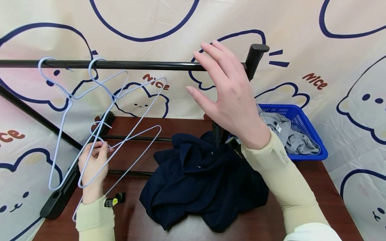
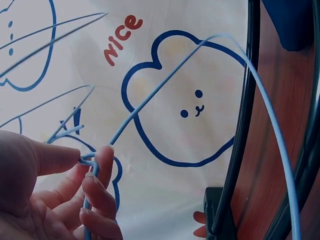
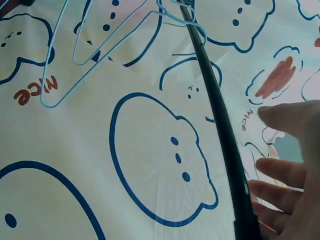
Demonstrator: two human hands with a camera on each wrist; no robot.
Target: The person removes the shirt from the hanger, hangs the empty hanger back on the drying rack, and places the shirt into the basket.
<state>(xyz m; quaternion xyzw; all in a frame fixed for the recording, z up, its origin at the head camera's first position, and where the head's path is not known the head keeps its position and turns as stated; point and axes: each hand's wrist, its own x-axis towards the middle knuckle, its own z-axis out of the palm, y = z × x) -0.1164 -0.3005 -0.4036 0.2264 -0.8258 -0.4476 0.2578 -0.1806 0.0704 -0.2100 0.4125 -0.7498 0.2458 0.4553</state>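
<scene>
My left hand (image 1: 93,167) pinches a pale blue wire hanger (image 2: 157,92) at the neck, below the black rail (image 1: 144,65). Its hook points upward, and thumb and fingers close on the wire in the left wrist view. Two similar hangers hang from the rail, a left one (image 1: 61,129) and a right one (image 1: 141,118), partly in front of that hand. Up by the rail's right end, my right hand (image 1: 230,90) has spread fingers and holds nothing. On the brown table lies a crumpled navy garment (image 1: 199,180), its right edge partly behind my right forearm.
A blue basket (image 1: 322,152) with grey clothing (image 1: 280,129) stands at the right back. The rack's black foot (image 1: 60,195) runs along the table's left side. A black upright end (image 1: 256,60) rises beside my right hand. Printed cloth (image 1: 187,97) covers the wall behind.
</scene>
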